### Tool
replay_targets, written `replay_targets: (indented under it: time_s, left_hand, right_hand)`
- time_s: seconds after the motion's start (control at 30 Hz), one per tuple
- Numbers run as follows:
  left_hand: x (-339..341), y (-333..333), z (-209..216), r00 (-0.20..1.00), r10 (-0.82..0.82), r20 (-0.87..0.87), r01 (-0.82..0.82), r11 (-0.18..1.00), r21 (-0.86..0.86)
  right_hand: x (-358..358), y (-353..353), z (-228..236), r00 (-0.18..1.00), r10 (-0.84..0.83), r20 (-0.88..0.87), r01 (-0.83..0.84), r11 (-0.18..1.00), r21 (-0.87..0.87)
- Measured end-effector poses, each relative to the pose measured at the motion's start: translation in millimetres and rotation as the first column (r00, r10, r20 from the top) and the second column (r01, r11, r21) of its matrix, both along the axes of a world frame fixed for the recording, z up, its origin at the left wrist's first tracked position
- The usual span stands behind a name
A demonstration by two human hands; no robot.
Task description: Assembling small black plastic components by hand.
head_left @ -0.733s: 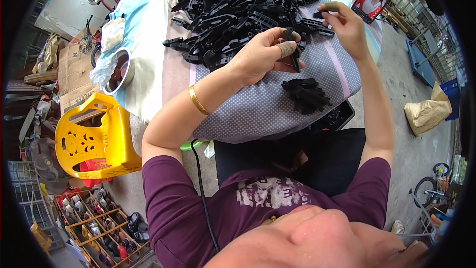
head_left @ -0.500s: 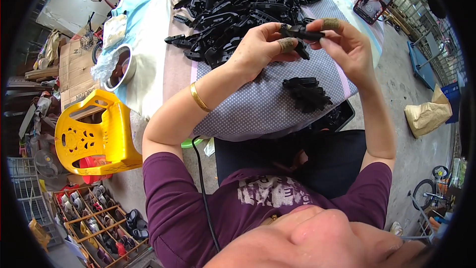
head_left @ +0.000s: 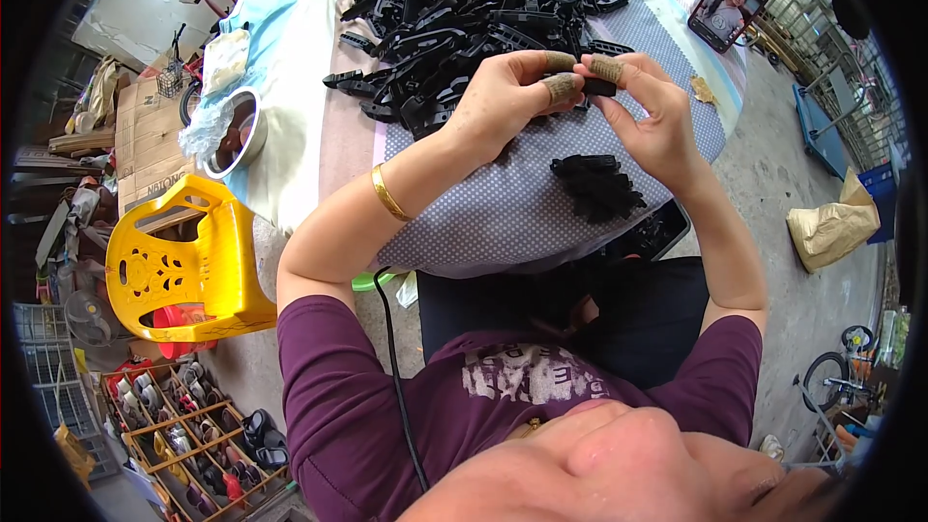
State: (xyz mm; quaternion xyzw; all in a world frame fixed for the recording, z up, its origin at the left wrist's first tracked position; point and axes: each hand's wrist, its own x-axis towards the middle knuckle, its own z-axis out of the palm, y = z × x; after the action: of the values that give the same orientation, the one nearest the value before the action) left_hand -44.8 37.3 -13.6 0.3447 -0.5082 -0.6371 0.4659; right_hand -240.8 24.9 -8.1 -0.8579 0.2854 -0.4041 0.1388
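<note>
My left hand [head_left: 507, 101] and my right hand [head_left: 652, 116] meet over the near part of the table. Between their fingertips they pinch a small black plastic part [head_left: 600, 88], mostly covered by the fingers. Brown tape wraps several fingertips. Beyond the hands a large heap of long black plastic pieces [head_left: 474, 14] spreads over the table. Nearer to me, below the right hand, lies a small cluster of black pieces [head_left: 594, 189] on the dotted grey cloth [head_left: 464, 222].
A phone [head_left: 727, 8] showing a person stands at the table's far right. At the left are a metal bowl [head_left: 253, 140] with a plastic bag and a yellow chair [head_left: 208, 261]. A black tray [head_left: 672, 230] is partly hidden under the table edge. A paper sack [head_left: 826, 232] sits on the floor at right.
My right hand has come in to the left, against the left fingertips. The black part, held out longer between the hands before, now shows only a short piece.
</note>
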Motion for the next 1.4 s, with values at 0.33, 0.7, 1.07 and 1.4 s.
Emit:
replay_targets:
  time_s: [0.33,0.7,1.07,1.4]
  left_hand:
    - [4,0,14,0.947,0.139,0.291,-0.033,0.939,-0.342]
    - [0,11,16,0.754,0.453,0.475,0.092,0.644,-0.759]
    - [22,42,21,0.794,0.029,0.607,0.303,0.847,-0.437]
    - [22,77,-28,0.699,0.154,0.698,0.507,0.581,-0.637]
  right_hand:
    - [-6,-8,1,0.989,0.074,0.128,-0.112,0.94,0.323]
    - [-6,-7,1,0.989,0.098,0.109,-0.132,0.917,0.377]
    - [-26,-44,-19,0.994,0.045,0.097,-0.087,0.869,0.488]
    - [16,-43,-34,0.932,-0.1,-0.35,-0.013,0.952,-0.306]
